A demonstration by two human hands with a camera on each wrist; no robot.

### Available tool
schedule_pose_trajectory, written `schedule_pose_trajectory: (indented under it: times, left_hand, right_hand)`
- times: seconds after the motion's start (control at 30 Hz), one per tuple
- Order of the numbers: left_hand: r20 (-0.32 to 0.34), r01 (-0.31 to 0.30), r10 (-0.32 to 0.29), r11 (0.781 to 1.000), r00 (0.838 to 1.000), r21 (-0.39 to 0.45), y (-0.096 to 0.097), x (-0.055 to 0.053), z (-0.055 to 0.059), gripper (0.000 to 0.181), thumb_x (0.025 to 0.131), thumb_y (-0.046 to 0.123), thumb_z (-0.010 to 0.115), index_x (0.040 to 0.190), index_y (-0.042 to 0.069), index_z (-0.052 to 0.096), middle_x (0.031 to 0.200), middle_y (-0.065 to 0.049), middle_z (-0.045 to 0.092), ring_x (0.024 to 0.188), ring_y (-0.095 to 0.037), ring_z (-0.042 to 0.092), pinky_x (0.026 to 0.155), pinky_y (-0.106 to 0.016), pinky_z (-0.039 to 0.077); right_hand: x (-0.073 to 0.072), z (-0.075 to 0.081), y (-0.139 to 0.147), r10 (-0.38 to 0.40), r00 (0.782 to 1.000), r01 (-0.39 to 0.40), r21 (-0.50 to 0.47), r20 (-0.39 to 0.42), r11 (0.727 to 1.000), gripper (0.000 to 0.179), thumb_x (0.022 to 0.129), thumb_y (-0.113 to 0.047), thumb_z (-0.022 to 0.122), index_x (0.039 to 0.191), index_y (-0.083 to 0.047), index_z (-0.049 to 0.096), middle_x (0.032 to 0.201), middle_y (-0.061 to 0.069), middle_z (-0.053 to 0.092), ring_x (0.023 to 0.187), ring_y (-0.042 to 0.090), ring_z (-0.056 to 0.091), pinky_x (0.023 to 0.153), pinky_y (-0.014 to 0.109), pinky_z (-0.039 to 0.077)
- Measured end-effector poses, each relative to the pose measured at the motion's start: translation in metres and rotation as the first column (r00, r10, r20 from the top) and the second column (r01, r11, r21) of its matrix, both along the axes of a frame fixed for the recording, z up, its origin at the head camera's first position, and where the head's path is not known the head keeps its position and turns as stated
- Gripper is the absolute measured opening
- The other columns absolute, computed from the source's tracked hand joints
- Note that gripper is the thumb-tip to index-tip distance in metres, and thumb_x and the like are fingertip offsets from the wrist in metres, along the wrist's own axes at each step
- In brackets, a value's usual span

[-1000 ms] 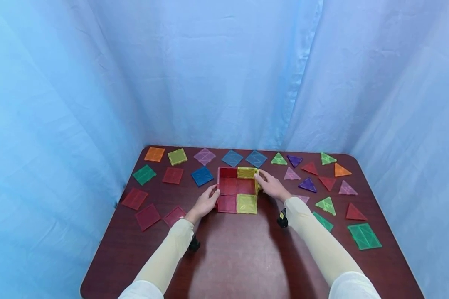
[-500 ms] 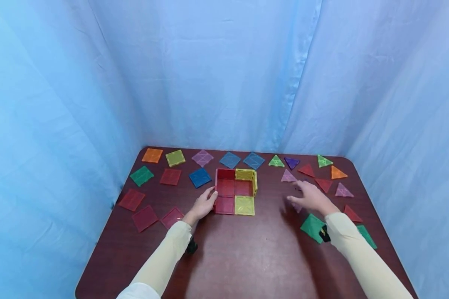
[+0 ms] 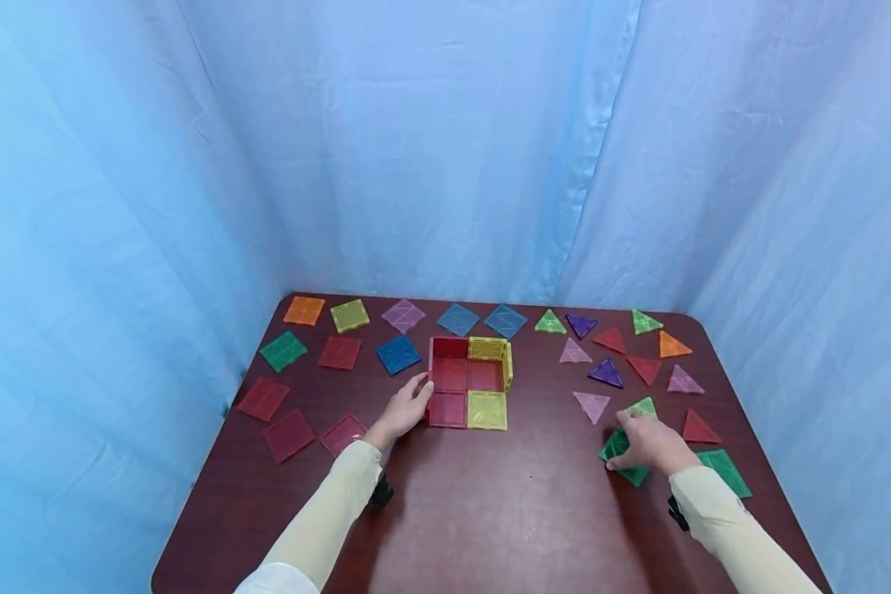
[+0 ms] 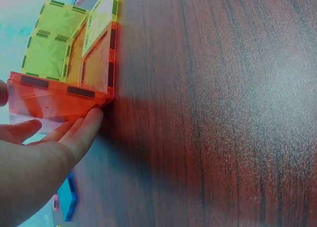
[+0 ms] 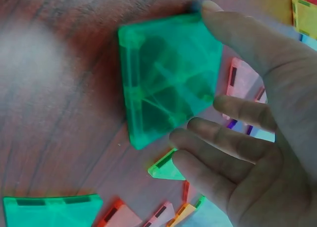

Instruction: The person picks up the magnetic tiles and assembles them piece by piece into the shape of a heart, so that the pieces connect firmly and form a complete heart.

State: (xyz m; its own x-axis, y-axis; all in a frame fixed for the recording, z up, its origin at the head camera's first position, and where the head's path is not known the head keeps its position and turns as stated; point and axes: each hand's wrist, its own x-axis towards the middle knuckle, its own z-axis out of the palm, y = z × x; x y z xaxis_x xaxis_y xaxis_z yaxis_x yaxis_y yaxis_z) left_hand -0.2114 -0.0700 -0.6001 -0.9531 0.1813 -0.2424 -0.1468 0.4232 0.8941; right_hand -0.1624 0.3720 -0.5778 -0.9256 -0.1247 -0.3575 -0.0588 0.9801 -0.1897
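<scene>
My left hand (image 3: 404, 407) rests against the outer left wall of a partly walled box of magnetic tiles (image 3: 449, 373). In the left wrist view, its fingers (image 4: 89, 128) lie fairly straight along the red wall tile (image 4: 54, 99). Yellow tiles (image 4: 52, 36) stand upright at the box's far sides; the front is without walls. On the right, my right hand (image 3: 652, 443) pinches a green square tile (image 5: 171, 78) between thumb and fingertips. That tile looks tilted in the right wrist view. Whether a second tile lies under it, I cannot tell.
Loose square tiles, such as a blue one (image 3: 398, 354) and a red one (image 3: 263, 399), lie on the left and along the back. Triangle tiles, including a purple one (image 3: 606, 372), spread over the right. Another green tile (image 3: 726, 473) lies near the right edge. Blue curtains (image 3: 431, 165) surround the table.
My right hand has left the box's right wall, moved right and toward me, and taken hold of the green square tile. My left hand stays at the box's left wall.
</scene>
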Motion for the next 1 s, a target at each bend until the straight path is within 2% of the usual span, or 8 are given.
schedule_pose_trajectory:
  times: [0.3, 0.43, 0.57, 0.67, 0.73, 0.83, 0.9, 1.0]
  left_hand:
    - [0.002, 0.012, -0.012, 1.0, 1.0, 0.01, -0.001, 0.0, 0.001, 0.062, 0.107, 0.045, 0.044, 0.157, 0.01, 0.036, 0.147, -0.021, 0.053, 0.131, -0.037, 0.054, 0.109, -0.056, 0.045]
    - [-0.006, 0.013, -0.013, 1.0, 1.0, 0.011, -0.002, 0.0, 0.0, 0.062, 0.107, 0.046, 0.044, 0.157, 0.009, 0.036, 0.145, -0.021, 0.054, 0.129, -0.036, 0.056, 0.108, -0.055, 0.046]
    - [-0.013, 0.017, -0.017, 1.0, 1.0, 0.002, -0.001, 0.0, -0.001, 0.062, 0.107, 0.046, 0.043, 0.156, 0.009, 0.037, 0.144, -0.022, 0.055, 0.129, -0.036, 0.055, 0.108, -0.055, 0.045]
    - [-0.009, 0.012, -0.012, 1.0, 1.0, 0.002, 0.0, 0.0, -0.002, 0.061, 0.107, 0.045, 0.044, 0.156, 0.009, 0.037, 0.144, -0.021, 0.055, 0.128, -0.036, 0.056, 0.108, -0.055, 0.046]
    - [-0.01, 0.008, -0.008, 1.0, 1.0, 0.004, 0.0, 0.001, -0.001, 0.06, 0.107, 0.044, 0.044, 0.156, 0.009, 0.038, 0.144, -0.021, 0.055, 0.128, -0.036, 0.056, 0.108, -0.054, 0.046]
    - [-0.01, 0.001, -0.001, 1.0, 1.0, 0.007, 0.0, 0.002, -0.001, 0.06, 0.107, 0.043, 0.045, 0.156, 0.009, 0.038, 0.145, -0.021, 0.054, 0.129, -0.036, 0.056, 0.108, -0.053, 0.047]
    - [-0.012, -0.004, 0.004, 1.0, 1.0, 0.003, 0.0, 0.002, 0.0, 0.059, 0.107, 0.042, 0.045, 0.156, 0.009, 0.038, 0.146, -0.021, 0.054, 0.13, -0.036, 0.056, 0.108, -0.054, 0.046]
    - [-0.017, -0.005, 0.005, 1.0, 1.0, 0.003, 0.002, 0.001, 0.001, 0.058, 0.107, 0.042, 0.046, 0.155, 0.009, 0.039, 0.142, -0.021, 0.056, 0.126, -0.036, 0.057, 0.107, -0.053, 0.047]
  right_hand:
    - [0.003, -0.007, -0.003, -0.016, 0.999, 0.016, -0.013, 0.028, 1.0, 0.088, 0.065, -0.038, 0.096, 0.13, 0.0, 0.052, 0.119, 0.027, 0.06, 0.102, 0.039, 0.06, 0.083, 0.059, 0.058]
    - [0.003, -0.009, -0.004, -0.02, 0.998, 0.021, -0.014, 0.054, 1.0, 0.083, 0.064, -0.041, 0.095, 0.122, -0.003, 0.05, 0.115, 0.026, 0.058, 0.096, 0.036, 0.06, 0.082, 0.058, 0.058]
    - [0.004, -0.01, -0.013, -0.003, 0.999, 0.008, -0.11, 0.046, 0.994, 0.075, 0.066, -0.045, 0.093, 0.111, -0.009, 0.045, 0.104, 0.017, 0.052, 0.087, 0.027, 0.056, 0.074, 0.048, 0.058]
    - [-0.003, -0.007, -0.027, 0.026, 1.0, -0.03, -0.268, -0.016, 0.963, 0.07, 0.071, -0.045, 0.09, 0.108, -0.007, 0.044, 0.101, 0.013, 0.05, 0.087, 0.024, 0.052, 0.072, 0.041, 0.052]
    - [-0.013, -0.004, -0.04, 0.032, 0.998, -0.046, -0.383, -0.045, 0.922, 0.066, 0.075, -0.044, 0.087, 0.109, -0.006, 0.045, 0.102, 0.014, 0.052, 0.088, 0.024, 0.052, 0.072, 0.038, 0.049]
    - [-0.032, -0.002, -0.061, -0.032, 0.999, 0.035, -0.565, 0.015, 0.824, 0.065, 0.082, -0.044, 0.083, 0.117, -0.005, 0.045, 0.111, 0.016, 0.056, 0.098, 0.024, 0.056, 0.079, 0.037, 0.051]
    - [-0.044, -0.003, -0.074, -0.095, 0.988, 0.151, -0.672, 0.12, 0.725, 0.068, 0.086, -0.044, 0.08, 0.126, -0.004, 0.043, 0.12, 0.018, 0.056, 0.105, 0.026, 0.061, 0.087, 0.041, 0.055]
    - [-0.058, -0.011, -0.091, -0.182, 0.938, 0.347, -0.764, 0.296, 0.545, 0.075, 0.088, -0.044, 0.078, 0.136, -0.003, 0.038, 0.132, 0.022, 0.054, 0.115, 0.03, 0.062, 0.103, 0.048, 0.051]
